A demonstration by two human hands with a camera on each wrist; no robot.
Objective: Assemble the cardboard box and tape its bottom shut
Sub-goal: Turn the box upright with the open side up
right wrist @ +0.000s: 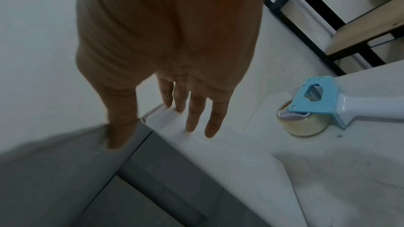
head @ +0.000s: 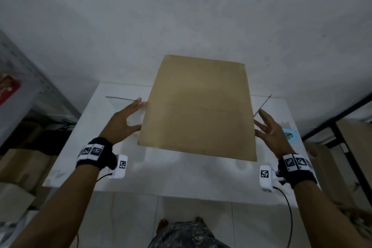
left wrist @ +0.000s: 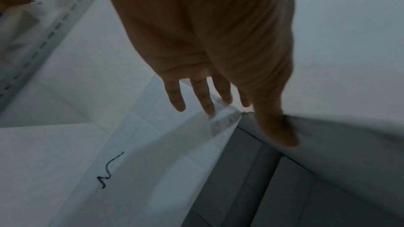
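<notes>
A flattened brown cardboard box (head: pixel 197 106) is held in the air over the white table (head: pixel 161 171), tilted, with its broad face toward me. My left hand (head: pixel 128 119) touches its left edge with straight fingers and the thumb against the board. At the right edge my right hand (head: pixel 267 129) does the same with its fingers spread. The wrist views show each thumb lying on a blurred grey strip of the board (left wrist: pixel 349 144) (right wrist: pixel 43 161), with the left hand (left wrist: pixel 218 75) and right hand (right wrist: pixel 174 66) stretched out flat. A blue-and-white tape dispenser (right wrist: pixel 317 106) (head: pixel 289 135) lies on the table just right of my right hand.
A grey metal shelf (head: pixel 24 90) and stacked cardboard boxes (head: pixel 20 167) stand to the left of the table. A black-framed rack (head: pixel 342 127) stands to the right. The wall is close behind the table. My feet show below the near table edge.
</notes>
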